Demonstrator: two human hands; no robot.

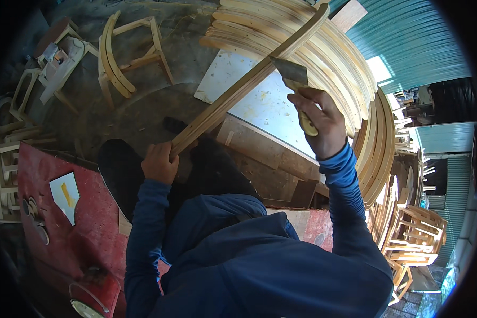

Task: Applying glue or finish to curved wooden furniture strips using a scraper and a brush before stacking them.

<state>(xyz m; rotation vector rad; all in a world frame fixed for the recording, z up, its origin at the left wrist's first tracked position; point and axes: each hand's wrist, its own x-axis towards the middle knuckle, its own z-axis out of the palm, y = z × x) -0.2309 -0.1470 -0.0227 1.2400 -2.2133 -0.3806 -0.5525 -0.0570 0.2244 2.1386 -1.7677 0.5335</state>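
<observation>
Left hand: grips wooden slat by near end. Right hand: clasps yellow-handled scraper. White sheet: bears yellow smear.

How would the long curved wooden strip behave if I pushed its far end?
The strip is probably stiff, since it looks like thick wood. It might swing or twist, as the left hand grips it near its lower end.

Fisheye view: we look steeply down from the wearer's head, with the torso close by toward six o'clock and the corrugated wall farther off at two o'clock.
</observation>
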